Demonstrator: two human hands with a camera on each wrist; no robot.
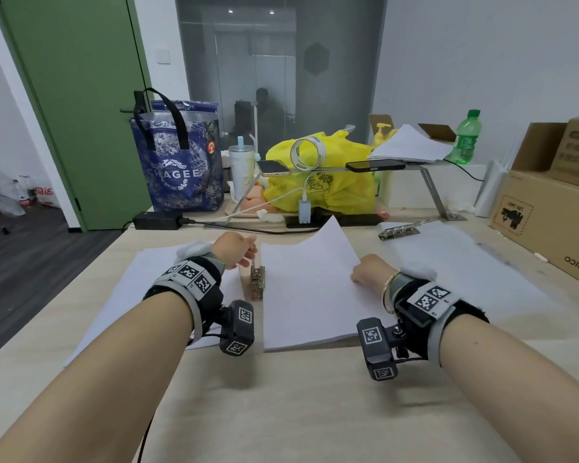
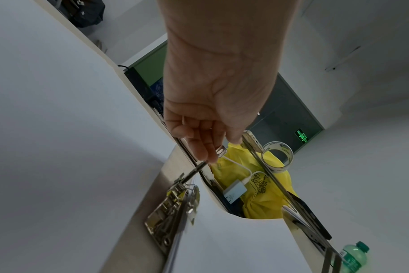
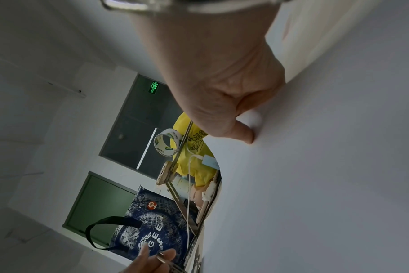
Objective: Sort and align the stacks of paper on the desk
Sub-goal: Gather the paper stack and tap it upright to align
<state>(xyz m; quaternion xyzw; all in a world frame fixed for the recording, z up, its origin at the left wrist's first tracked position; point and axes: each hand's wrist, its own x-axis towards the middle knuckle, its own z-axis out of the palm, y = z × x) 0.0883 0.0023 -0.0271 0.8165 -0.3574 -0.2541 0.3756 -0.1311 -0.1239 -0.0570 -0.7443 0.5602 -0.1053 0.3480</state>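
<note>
**Hands at the paper stack**

Behind the paper stack (image 1: 310, 289) stood a blue bag (image 1: 181, 162) reading "CHAGEE". Left of the stack, the left hand (image 1: 236, 250) pinched the lever of a metal clip (image 1: 257, 282). The right hand (image 1: 370, 272), fingers curled, pressed the stack's right edge, lifting its far corner.

white paper (image 1: 310, 295), yellow bag (image 1: 331, 168)

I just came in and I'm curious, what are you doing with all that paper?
Sorting paper on the desk. The left hand pinches the lever of a metal clip lying between two stacks. The right hand holds the middle stack at its right edge, whose far corner curls up. Another metal clip lies farther back.
</note>
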